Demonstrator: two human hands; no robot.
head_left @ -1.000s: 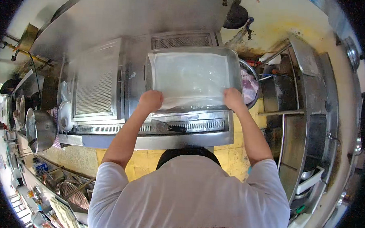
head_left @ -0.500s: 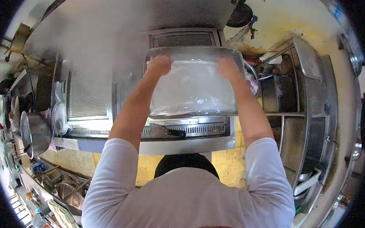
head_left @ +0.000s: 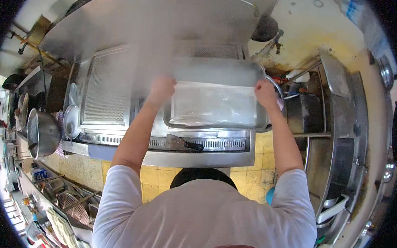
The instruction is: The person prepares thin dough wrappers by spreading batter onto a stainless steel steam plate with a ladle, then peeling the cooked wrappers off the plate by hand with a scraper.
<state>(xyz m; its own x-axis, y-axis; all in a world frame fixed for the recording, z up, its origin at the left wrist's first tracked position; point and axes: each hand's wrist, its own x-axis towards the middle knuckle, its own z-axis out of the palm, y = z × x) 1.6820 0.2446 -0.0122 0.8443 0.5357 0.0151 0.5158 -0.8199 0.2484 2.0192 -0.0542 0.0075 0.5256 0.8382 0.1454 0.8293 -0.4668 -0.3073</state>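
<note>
A whitish, translucent sheet (head_left: 212, 101) with a glossy, wrinkled surface lies in a large rectangular metal tray (head_left: 218, 71). My left hand (head_left: 163, 89) is closed at the sheet's far left corner. At the far right corner, my right hand (head_left: 266, 93) pinches the sheet, which is stretched between both hands. A strip of bare tray bottom shows beyond its far edge. Steam blurs the left hand and the tray's left side. On the metal ledge in front of the tray lies a flat-bladed tool with a black handle (head_left: 193, 145).
A perforated metal panel (head_left: 106, 91) is on the left of the counter, beside a metal lid or plate (head_left: 71, 120). Farther left stands a big steel pot (head_left: 47, 133). Metal shelving (head_left: 319, 151) runs along the right side, and steam rises at the back left.
Both hands have moved apart toward the tray's sides and slightly closer to me. The sheet's far edge has come nearer, baring more tray bottom. My view has shifted a little.
</note>
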